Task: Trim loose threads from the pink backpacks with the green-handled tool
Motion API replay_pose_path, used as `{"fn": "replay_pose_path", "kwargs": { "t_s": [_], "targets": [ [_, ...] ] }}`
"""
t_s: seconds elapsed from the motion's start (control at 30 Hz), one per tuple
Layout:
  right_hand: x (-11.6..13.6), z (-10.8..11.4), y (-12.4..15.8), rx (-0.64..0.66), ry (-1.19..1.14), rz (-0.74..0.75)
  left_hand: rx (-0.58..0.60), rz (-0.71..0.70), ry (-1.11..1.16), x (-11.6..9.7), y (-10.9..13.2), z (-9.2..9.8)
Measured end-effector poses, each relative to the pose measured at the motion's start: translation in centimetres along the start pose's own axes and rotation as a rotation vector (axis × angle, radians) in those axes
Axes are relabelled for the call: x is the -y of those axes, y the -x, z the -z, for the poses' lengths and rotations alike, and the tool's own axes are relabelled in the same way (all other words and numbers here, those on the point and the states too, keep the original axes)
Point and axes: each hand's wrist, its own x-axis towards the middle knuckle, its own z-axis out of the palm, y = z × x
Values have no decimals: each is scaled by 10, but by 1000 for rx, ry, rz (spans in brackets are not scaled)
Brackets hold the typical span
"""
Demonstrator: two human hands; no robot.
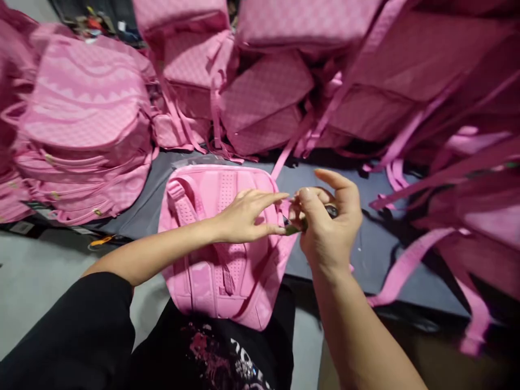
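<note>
One pink backpack (pixel 252 265) overhangs the grey table (pixel 377 244) — pale floor (pixel 49 281) below.

We see a plain black left sleeve (pixel 77 330), loose and wide, its hem ending near the elbow, with a bare left forearm (pixel 162 254) beyond it. Our right forearm (pixel 357 319) is bare too, as are both hands. The black clothing (pixel 162 352) at our front carries a splattered pink-red print (pixel 207 349), white lettering (pixel 240 351) too partial for us to read, and a glittering silvery patch (pixel 248 370).
</note>
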Motion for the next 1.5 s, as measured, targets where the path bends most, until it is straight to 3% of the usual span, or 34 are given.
{"fn": "replay_pose_path", "kwargs": {
  "t_s": [0.1,0.17,0.3,0.37,0.47,0.6,0.67,0.8,1.03,1.27,1.5],
  "targets": [
    [6,-1,15,-103,-139,25,153,8,117,-18,-4,-18],
    [2,1,22,-116,-128,73,195,-23,114,-25,-6,-23],
    [-21,26,34,74,101,109,191,-106,-61,-25,-10,-16],
    [-36,43,42,77,197,-3,195,-132,-190,-17,-14,-11],
    [-56,62,57,-107,130,-212,210,-138,-400,0,-24,-11],
    [-74,59,72,-164,26,-303,416,-173,-605,16,-34,-30],
    [-81,54,75,-173,-54,-354,465,-199,-661,18,-34,-38],
    [-90,52,75,-222,-76,-377,417,-290,-677,19,-23,-47],
    [-90,55,78,-339,191,-325,137,-469,-628,27,2,-58],
    [-89,47,75,-247,288,-202,167,-426,-627,30,2,-61],
    [-92,50,68,-180,367,-175,162,-431,-601,32,2,-62]
  ]
}}
